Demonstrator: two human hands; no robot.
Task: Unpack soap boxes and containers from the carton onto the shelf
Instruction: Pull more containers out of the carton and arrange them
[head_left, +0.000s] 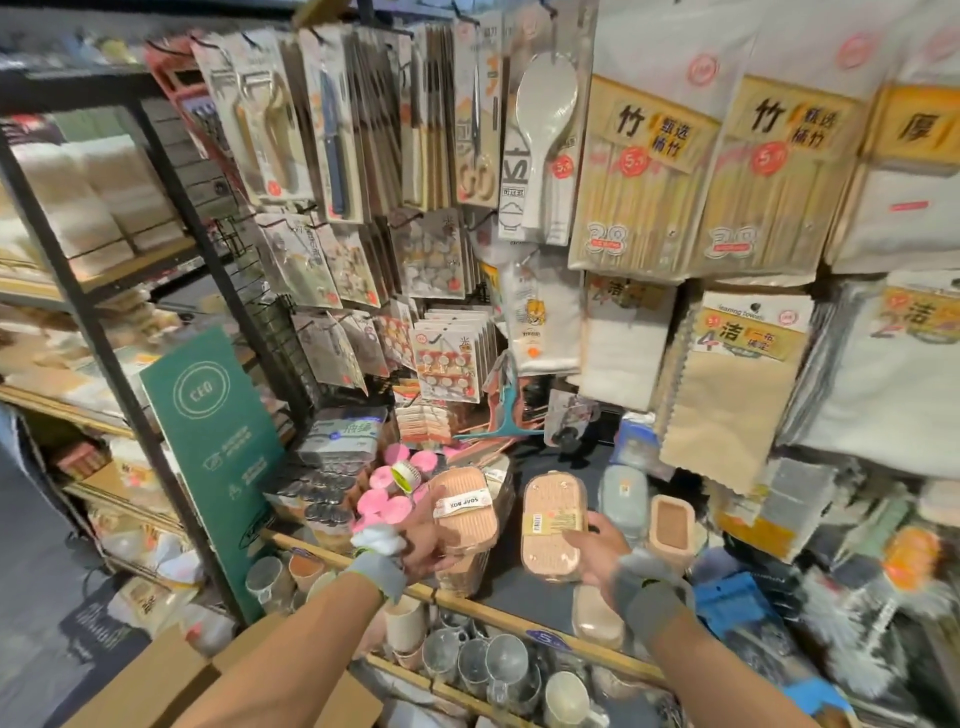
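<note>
shelf (493, 616) of dark board with a wooden front edge runs across the middle of the view, and both hands are over it. the left hand (426, 543) grips the near end of a labelled soap box (462, 512), peach in colour, with fingers curled under it, and holds it tilted above the shelf's left part, its white "soap box" band facing up. under that box, on the shelf, stands a wrapped stack of peach boxes (465, 569). the right hand (597, 551) holds a second soap box (551, 530), also peach and sealed in clear film, with fingers bent round its near right corner; this box is above the middle of the shelf, and whether it touches the shelf cannot be told. further right on the shelf an open peach container (671, 530) stands on end, with a grey-blue soap box (623, 493) just beside it. at the shelf's left end sit pink round items (389, 501), and a green sign (213, 452) stands tilted there. above the shelf hang a white rice paddle (545, 119), packs of bamboo chopsticks (639, 176) and cleaning cloths (727, 395). below the shelf stand glass mugs (483, 660). a brown carton (156, 691) with open flaps lies below the shelf's left end, nearest the camera. both wrists wear grey bands (374, 574).
</note>
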